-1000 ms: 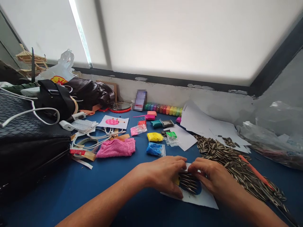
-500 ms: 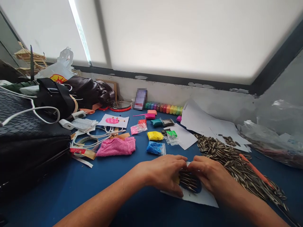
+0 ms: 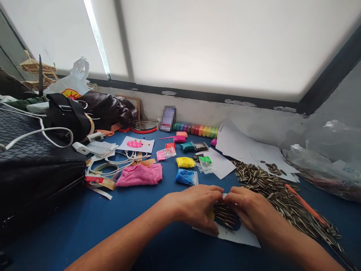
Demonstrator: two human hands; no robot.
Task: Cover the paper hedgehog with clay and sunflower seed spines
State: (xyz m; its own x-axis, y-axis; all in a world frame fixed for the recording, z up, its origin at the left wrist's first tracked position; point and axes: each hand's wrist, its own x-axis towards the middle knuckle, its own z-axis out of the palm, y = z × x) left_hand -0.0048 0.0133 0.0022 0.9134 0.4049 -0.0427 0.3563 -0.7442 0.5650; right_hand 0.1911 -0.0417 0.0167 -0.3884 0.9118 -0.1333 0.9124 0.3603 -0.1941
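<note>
A white paper sheet (image 3: 242, 238) lies under both hands on the blue table. On it sits a dark blue clay shape (image 3: 237, 225), with several striped sunflower seeds (image 3: 225, 214) set in rows. A bit of yellow clay (image 3: 211, 214) shows at its left edge. My left hand (image 3: 199, 207) curves around the left side, thumb low on the paper and fingers reaching to the top edge, apart from the thumb. My right hand (image 3: 246, 205) is at the upper right of the shape, its fingertips pressed together close to the left fingers. Whatever lies between those fingertips is hidden.
A heap of sunflower seeds (image 3: 270, 188) with an orange tool (image 3: 304, 203) lies at right. Ahead are clay packets in blue (image 3: 186, 177) and yellow (image 3: 185, 162). A pink cloth (image 3: 139, 175), white cables (image 3: 113, 162) and a black bag (image 3: 36, 173) occupy the left.
Both hands stay in nearly the same place over the seed-covered shape. The view has shifted very slightly; nothing else has visibly moved.
</note>
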